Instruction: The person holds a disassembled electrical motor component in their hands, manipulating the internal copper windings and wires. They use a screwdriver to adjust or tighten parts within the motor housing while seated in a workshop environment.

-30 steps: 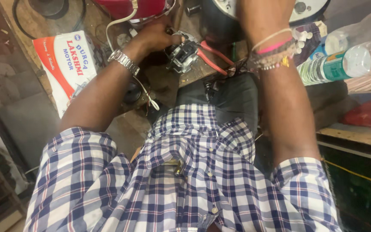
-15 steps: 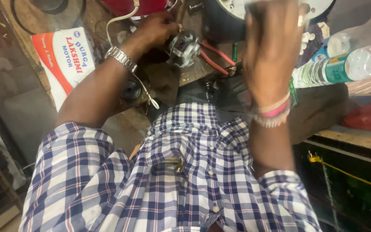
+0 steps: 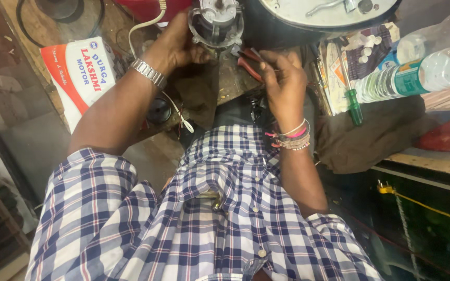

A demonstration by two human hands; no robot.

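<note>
At the top centre, the left hand (image 3: 175,47) grips the small motor (image 3: 215,23), seemingly heavy, rigid metal; the right hand (image 3: 285,86) pinches red-handled pliers (image 3: 248,65).

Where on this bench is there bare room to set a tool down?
One bare patch of bench top lies between the left hand, on the small motor, and the right hand. The brown cloth is uncluttered. It is crowded around the bottles and green screwdriver.

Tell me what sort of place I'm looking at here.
Probably a small electrical repair workshop. The left hand steadies a small grey metal motor on a cluttered wooden workbench; the right hand is at red-handled pliers, and a green-handled screwdriver lies nearby.
</note>
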